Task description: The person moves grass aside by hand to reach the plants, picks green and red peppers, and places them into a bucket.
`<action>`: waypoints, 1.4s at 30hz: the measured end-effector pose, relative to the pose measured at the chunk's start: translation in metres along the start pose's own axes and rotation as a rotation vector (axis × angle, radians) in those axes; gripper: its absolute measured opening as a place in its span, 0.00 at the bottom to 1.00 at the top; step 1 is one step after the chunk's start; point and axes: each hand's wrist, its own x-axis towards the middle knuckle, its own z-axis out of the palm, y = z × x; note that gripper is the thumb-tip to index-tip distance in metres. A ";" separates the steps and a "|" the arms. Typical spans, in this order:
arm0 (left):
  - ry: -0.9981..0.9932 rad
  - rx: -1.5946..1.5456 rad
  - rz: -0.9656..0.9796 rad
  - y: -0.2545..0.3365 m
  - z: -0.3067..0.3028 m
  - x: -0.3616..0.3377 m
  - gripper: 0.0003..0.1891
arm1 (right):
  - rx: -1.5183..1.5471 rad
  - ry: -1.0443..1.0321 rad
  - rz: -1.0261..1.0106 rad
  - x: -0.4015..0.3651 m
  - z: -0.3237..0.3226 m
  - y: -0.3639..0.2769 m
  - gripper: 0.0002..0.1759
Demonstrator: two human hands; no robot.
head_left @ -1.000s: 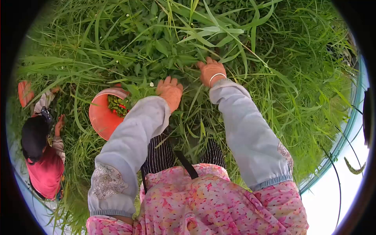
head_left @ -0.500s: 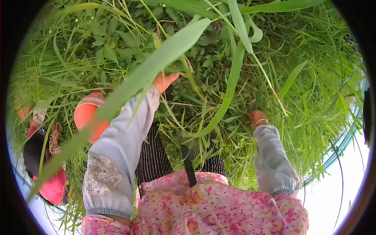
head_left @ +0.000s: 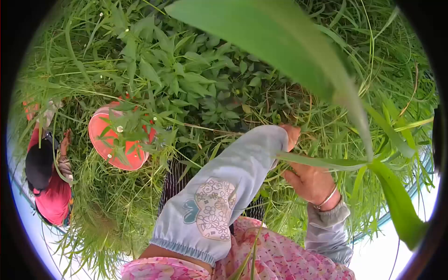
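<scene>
— Blade (head_left: 333, 163): position?
— Recorded crosswise over the right hand (head_left: 312, 182), the nearer; the left hand (head_left: 292, 135) is noted just beyond.
— Fingers?
— Partly hidden on both; spread or pinching cannot be told.
— Bucket (head_left: 98, 140)?
— Sited left, contents obscured by leaves (head_left: 130, 119).

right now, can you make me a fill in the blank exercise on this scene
The bucket is on the wearer's ____ side.
The right hand has a white ____ at its wrist.
The trousers are dark with thin white ____.
The left sleeve carries a printed pattern of ____.

Missing words: left; bracelet; stripes; flowers
</scene>
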 end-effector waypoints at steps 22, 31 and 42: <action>0.843 0.228 -0.092 -0.153 -0.295 -0.140 0.24 | -0.346 -0.190 0.615 0.031 0.099 0.298 0.30; 1.007 -0.104 0.027 -0.203 -0.254 -0.201 0.16 | -0.398 0.304 -0.053 0.083 0.006 0.084 0.19; 0.679 0.139 -0.171 -0.159 -0.238 -0.215 0.13 | -0.492 -0.749 -0.365 0.119 0.069 -0.075 0.21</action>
